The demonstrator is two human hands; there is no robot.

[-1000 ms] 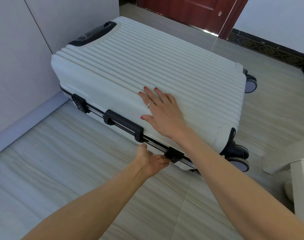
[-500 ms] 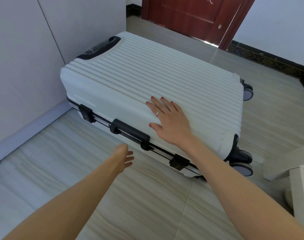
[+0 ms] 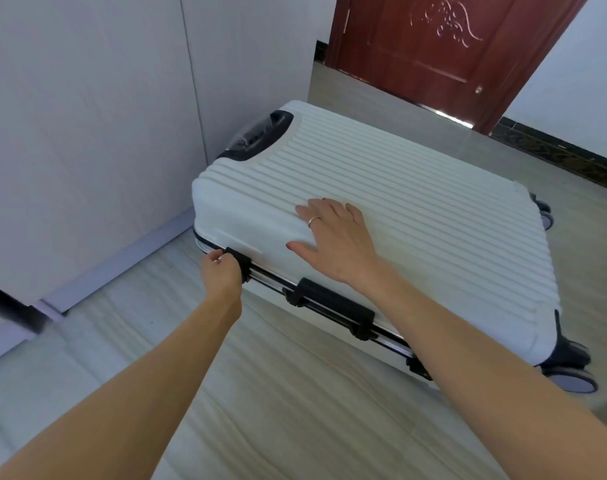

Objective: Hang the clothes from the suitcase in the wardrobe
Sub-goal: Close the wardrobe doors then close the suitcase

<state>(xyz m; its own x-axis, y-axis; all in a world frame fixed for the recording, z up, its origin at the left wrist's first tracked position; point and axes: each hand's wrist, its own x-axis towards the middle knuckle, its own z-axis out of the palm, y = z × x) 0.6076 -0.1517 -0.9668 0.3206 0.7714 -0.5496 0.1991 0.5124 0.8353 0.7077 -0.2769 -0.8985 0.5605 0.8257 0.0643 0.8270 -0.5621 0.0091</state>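
A white ribbed hard-shell suitcase (image 3: 416,216) lies flat and closed on the floor, its wheels to the right. My right hand (image 3: 333,240) rests flat on its lid near the front edge, fingers spread. My left hand (image 3: 222,271) grips the black left latch (image 3: 241,263) on the front rim, fingers curled around it. A black side handle (image 3: 333,306) sits in the middle of the rim, and the right latch (image 3: 418,368) is partly hidden behind my right forearm. No clothes are visible.
Pale wardrobe panels (image 3: 87,133) stand at the left, right behind the suitcase's top end. A dark red door (image 3: 433,46) is at the back. A black bar (image 3: 11,306) shows at the left edge. Light tiled floor (image 3: 260,393) lies in front.
My left hand left the right latch, swung left across the front and now grips the left latch. The right hand stayed flat on the lid. The view tilted up.
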